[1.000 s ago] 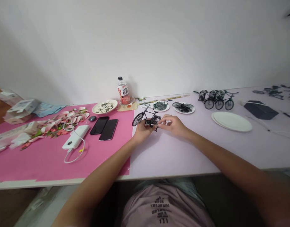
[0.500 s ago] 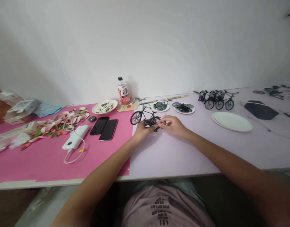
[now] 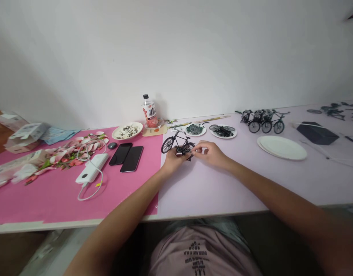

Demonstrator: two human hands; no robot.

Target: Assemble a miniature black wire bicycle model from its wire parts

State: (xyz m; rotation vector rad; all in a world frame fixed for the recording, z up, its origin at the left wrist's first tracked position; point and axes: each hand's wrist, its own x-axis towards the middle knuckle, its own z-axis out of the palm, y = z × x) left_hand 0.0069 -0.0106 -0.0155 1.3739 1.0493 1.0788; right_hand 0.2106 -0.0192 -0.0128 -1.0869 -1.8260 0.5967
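Note:
A small black model bicycle (image 3: 176, 144) is held up over the lilac part of the table, its front wheel to the left and raised. My left hand (image 3: 173, 160) grips it from below around the lower frame. My right hand (image 3: 207, 151) is at the rear wheel, thumb and forefinger pinched together there; whether a small part sits between them is too small to tell. Behind the bicycle, a white plate (image 3: 204, 132) holds dark green parts, and another plate (image 3: 234, 135) bears black parts and wheels.
Several model bicycles (image 3: 266, 125) stand at the back right, near stacked white plates (image 3: 282, 148) and a dark hexagonal piece (image 3: 317, 133). To the left are two phones (image 3: 132, 158), a power bank (image 3: 91, 168), a bottle (image 3: 150, 113) and a bowl (image 3: 127, 137).
The model bicycle's front wheel has shifted slightly right and the bicycle has tilted a little. Both hands keep nearly the same place and hold.

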